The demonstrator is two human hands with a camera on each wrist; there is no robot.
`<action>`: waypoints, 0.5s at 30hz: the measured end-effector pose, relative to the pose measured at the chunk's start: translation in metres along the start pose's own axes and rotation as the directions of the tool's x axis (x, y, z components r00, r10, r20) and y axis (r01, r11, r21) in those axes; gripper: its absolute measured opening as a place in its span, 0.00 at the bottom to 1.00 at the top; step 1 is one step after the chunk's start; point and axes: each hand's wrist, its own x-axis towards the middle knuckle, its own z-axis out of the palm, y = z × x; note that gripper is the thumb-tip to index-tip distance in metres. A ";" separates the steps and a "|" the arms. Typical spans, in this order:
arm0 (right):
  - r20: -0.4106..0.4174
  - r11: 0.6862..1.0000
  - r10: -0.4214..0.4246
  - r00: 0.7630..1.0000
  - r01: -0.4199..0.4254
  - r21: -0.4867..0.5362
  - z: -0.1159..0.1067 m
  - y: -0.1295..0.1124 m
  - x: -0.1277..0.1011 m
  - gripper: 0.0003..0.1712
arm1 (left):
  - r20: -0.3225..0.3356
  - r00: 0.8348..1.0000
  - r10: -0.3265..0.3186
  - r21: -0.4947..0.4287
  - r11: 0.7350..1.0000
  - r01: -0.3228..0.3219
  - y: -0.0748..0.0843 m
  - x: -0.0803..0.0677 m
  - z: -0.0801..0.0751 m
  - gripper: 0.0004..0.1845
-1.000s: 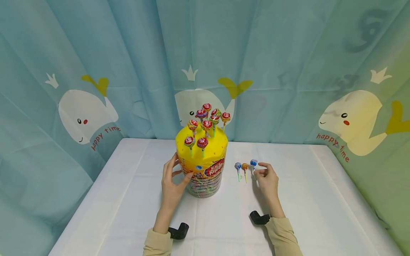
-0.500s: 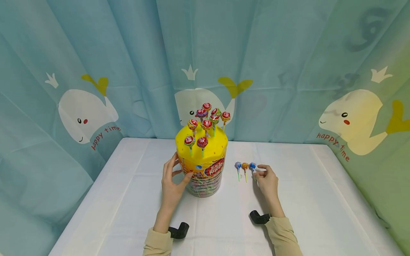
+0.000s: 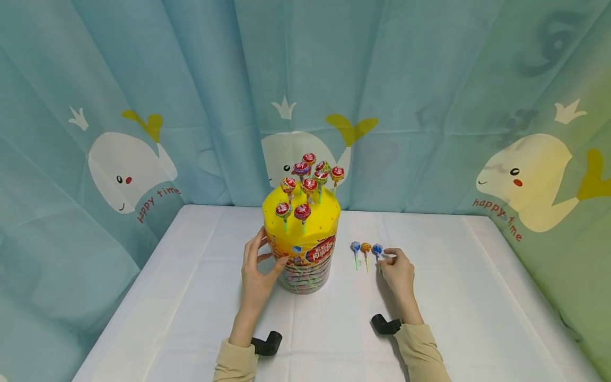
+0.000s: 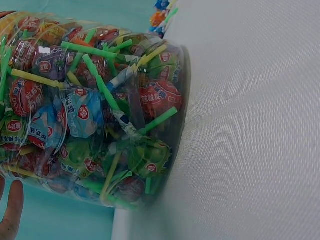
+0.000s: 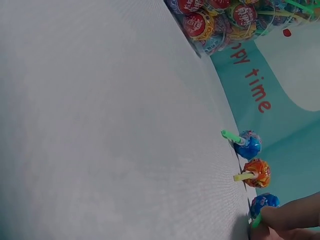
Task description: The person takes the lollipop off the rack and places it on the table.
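A clear plastic tub (image 4: 90, 115) full of wrapped lollipops stands upright on the table, capped by a yellow lid (image 3: 317, 225). My left hand (image 3: 256, 281) holds the tub's left side, thumb at the front and fingers round toward the back. Right of the tub, my right hand (image 3: 398, 273) pinches the green stick of a blue-wrapped lollipop (image 5: 264, 202) between thumb and fingertip. To its left lie an orange lollipop (image 3: 366, 248) with a yellow stick and another blue lollipop (image 3: 355, 247) with a green stick, side by side in a row.
Several red-topped lollipops (image 3: 303, 212) stick up from holes in the lid. A white cloth covers the table (image 3: 458, 276), and a blue-green curtain (image 3: 406, 63) with whale prints hangs behind it. Black wrist mounts (image 3: 268, 344) project from both sleeves.
My right hand has brought its blue lollipop slightly down and left, into line beside the orange one. The left hand keeps its place on the tub.
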 end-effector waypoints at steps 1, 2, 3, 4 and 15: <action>-0.001 1.000 -0.001 1.000 0.001 -0.005 0.000 0.000 0.000 0.18 | 0.000 1.000 0.000 0.000 1.000 0.000 0.000 0.000 0.000 0.39; -0.002 1.000 -0.001 1.000 0.001 -0.010 0.000 0.000 0.000 0.18 | 0.001 1.000 -0.002 0.000 1.000 0.002 0.000 0.000 0.000 0.39; -0.002 1.000 -0.003 1.000 0.003 -0.014 0.000 0.000 0.000 0.18 | 0.001 1.000 -0.003 0.001 1.000 0.003 0.001 0.000 0.000 0.39; -0.002 1.000 -0.002 1.000 0.001 -0.018 0.001 0.000 0.001 0.18 | 0.001 1.000 -0.003 0.001 1.000 0.003 0.001 0.000 0.000 0.39; 0.022 1.000 0.009 1.000 -0.009 -0.023 -0.003 -0.006 -0.003 0.18 | -0.003 1.000 -0.010 0.013 1.000 0.010 0.001 -0.001 0.000 0.39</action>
